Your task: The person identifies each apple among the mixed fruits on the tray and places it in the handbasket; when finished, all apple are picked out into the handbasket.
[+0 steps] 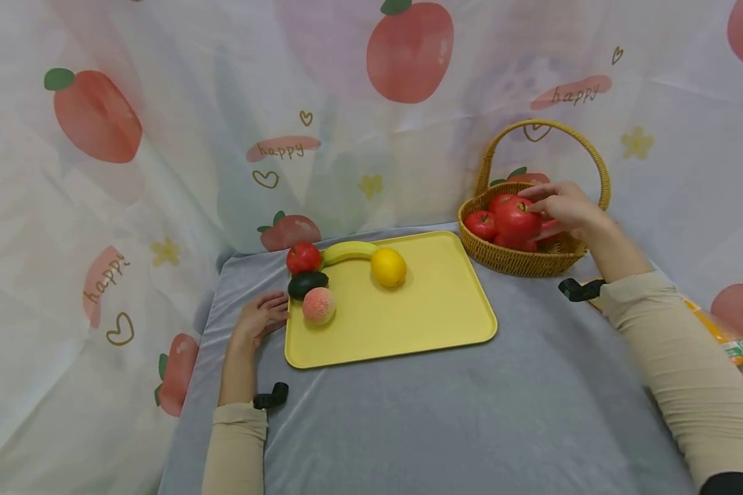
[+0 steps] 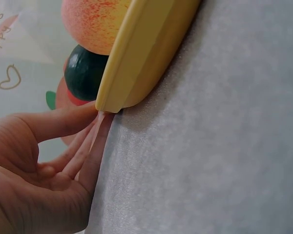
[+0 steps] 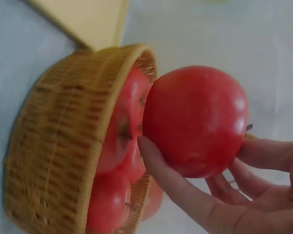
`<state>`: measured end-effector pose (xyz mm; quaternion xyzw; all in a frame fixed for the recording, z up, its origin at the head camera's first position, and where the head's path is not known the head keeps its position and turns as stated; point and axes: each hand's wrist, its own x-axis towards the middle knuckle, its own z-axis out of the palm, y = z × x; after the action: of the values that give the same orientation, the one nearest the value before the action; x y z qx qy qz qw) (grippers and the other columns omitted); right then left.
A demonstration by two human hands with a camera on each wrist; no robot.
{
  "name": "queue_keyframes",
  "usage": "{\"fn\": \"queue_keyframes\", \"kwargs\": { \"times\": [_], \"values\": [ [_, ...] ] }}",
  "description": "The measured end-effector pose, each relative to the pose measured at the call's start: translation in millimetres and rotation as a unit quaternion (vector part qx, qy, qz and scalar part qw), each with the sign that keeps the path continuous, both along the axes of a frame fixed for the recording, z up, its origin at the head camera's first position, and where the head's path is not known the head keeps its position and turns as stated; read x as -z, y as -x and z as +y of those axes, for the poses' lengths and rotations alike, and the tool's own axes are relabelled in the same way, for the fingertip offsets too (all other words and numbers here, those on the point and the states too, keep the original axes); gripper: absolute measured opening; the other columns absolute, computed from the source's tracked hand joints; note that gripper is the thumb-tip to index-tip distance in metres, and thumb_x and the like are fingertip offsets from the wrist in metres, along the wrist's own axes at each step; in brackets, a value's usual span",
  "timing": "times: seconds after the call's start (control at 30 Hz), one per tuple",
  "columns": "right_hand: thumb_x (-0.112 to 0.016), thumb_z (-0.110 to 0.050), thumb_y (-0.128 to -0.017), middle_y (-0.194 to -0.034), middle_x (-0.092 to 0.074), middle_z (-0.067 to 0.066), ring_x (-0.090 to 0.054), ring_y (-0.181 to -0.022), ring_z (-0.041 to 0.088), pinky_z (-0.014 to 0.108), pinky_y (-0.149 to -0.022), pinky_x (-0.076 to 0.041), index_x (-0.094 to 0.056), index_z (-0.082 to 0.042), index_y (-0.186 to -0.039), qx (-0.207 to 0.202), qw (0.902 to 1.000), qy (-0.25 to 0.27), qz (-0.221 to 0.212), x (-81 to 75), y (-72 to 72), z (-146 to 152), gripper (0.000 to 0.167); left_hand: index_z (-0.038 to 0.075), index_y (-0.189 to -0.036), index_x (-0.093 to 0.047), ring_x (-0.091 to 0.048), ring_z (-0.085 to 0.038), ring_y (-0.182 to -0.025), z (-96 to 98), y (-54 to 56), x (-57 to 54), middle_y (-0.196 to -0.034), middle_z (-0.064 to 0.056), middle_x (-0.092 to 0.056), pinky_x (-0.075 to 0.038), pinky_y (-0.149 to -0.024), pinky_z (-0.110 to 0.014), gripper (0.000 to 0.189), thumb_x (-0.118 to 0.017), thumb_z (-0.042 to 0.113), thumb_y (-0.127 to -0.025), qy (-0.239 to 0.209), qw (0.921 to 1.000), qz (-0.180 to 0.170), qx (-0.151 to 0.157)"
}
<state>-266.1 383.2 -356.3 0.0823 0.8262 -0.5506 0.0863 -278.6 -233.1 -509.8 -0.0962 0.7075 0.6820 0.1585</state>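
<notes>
In the right wrist view my right hand (image 3: 263,195) holds a red apple (image 3: 195,122) between thumb and fingers, at the mouth of a wicker basket (image 3: 53,141). More red apples (image 3: 110,200) lie inside it. Over at the left edge of the yellow tray (image 1: 408,316), my left hand (image 1: 263,316) pinches the rim, thumb above and fingertips lower down. Near that hand, a peach (image 1: 318,306), a dark green avocado (image 1: 308,284) and a red fruit (image 1: 304,258) sit on the tray. A banana (image 1: 349,251) and a yellow lemon-like fruit (image 1: 388,267) lie along its back.
The basket's tall handle (image 1: 547,124) arches above its fruit. A grey cloth (image 1: 439,419) covers the table, and a printed curtain (image 1: 322,69) hangs behind. Orange packaging (image 1: 739,347) shows at the right edge, partly hidden by the right sleeve.
</notes>
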Motion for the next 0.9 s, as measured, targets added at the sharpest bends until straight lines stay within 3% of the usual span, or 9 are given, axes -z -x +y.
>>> {"fn": "queue_keyframes", "kwargs": {
  "times": [0.27,0.57,0.9],
  "values": [
    [-0.044,-0.009,-0.109,-0.157,-0.03,0.029,-0.047,-0.123,0.04,0.053,-0.086,-0.061,-0.036,0.003,-0.159,-0.071,0.9952,-0.065,-0.02,-1.9,11.6,13.3,0.051,0.004,-0.157,-0.042,-0.05,-0.03,-0.143,-2.1,-0.5,1.1,-0.158,-0.017,-0.049,-0.051,-0.108,-0.04,0.068,-0.066,-0.008,-0.096,-0.002,1.0,0.0,-0.008],
    [-0.046,-0.008,-0.108,-0.154,-0.029,0.033,-0.048,-0.12,0.042,0.056,-0.082,-0.061,-0.035,0.008,-0.157,-0.116,0.9854,-0.122,-0.025,-13.6,13.8,18.8,0.053,0.003,-0.157,-0.042,-0.052,-0.031,-0.141,-2.2,2.6,1.5,-0.157,-0.017,-0.049,-0.055,-0.101,-0.036,0.067,-0.066,-0.008,-0.095,-0.004,0.9999,0.012,0.001],
    [-0.048,-0.007,-0.107,-0.156,-0.028,0.038,-0.045,-0.13,0.05,0.056,-0.081,-0.061,-0.037,0.008,-0.155,-0.165,0.9733,-0.155,-0.038,-21.1,23.4,27.5,0.051,0.002,-0.156,-0.043,-0.056,-0.029,-0.136,-0.5,3.3,1.3,-0.155,-0.018,-0.051,-0.055,-0.102,-0.038,0.068,-0.067,-0.01,-0.094,-0.005,0.9999,0.011,-0.007]
  ]
}}
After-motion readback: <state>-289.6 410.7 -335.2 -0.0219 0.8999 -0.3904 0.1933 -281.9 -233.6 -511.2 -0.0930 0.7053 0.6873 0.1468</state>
